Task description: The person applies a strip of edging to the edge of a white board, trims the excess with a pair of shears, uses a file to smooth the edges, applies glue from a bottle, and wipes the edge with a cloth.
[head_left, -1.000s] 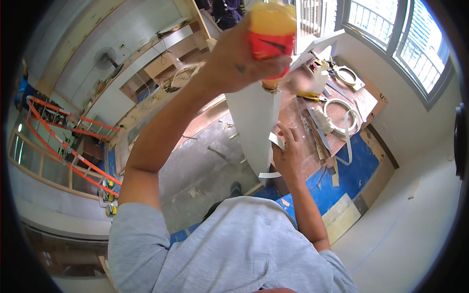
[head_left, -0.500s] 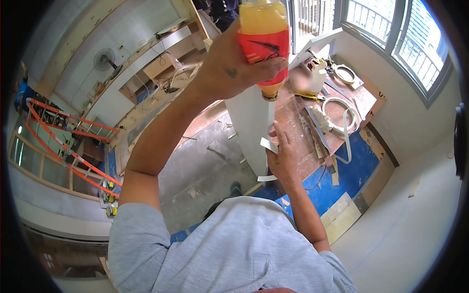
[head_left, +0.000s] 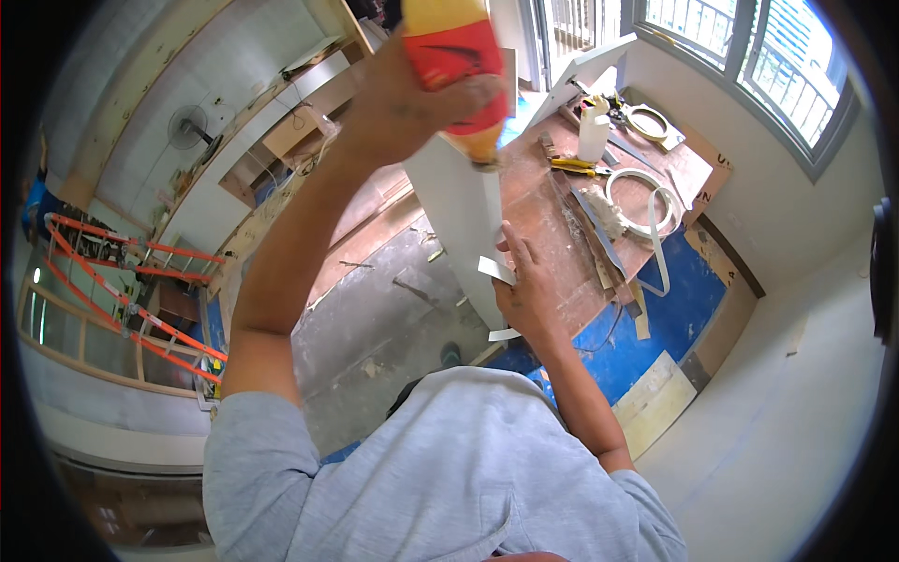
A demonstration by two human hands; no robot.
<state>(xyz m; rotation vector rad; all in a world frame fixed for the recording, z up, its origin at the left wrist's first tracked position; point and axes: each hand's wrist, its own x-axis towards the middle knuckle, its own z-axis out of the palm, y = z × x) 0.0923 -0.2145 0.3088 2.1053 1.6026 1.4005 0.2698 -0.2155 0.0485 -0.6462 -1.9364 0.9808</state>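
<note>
My left hand [head_left: 398,112] is wrapped round a plastic bottle [head_left: 456,58] with a red label and yellowish contents. The bottle is upside down, its neck over the long edge of a pale narrow panel [head_left: 454,201]. Lower down by that edge, my right hand [head_left: 529,292] holds a thin white strip [head_left: 496,271], with the thumb side against it and some fingers stretched out. A second white end [head_left: 504,334] shows below the hand; whether it belongs to the same strip I cannot tell. The nozzle tip is blurred.
A brown worktable [head_left: 534,211] on the right carries a coil of white edging [head_left: 641,201], yellow-handled pliers [head_left: 581,167], a whitish bottle [head_left: 593,131] and dark strips. An orange ladder [head_left: 131,304] and a person [head_left: 42,201] are at far left. A fan [head_left: 190,126] stands behind.
The whole view has shifted a little. My left hand and the bottle have moved slightly left and are now blurred. My right hand stays by the panel edge with the strip.
</note>
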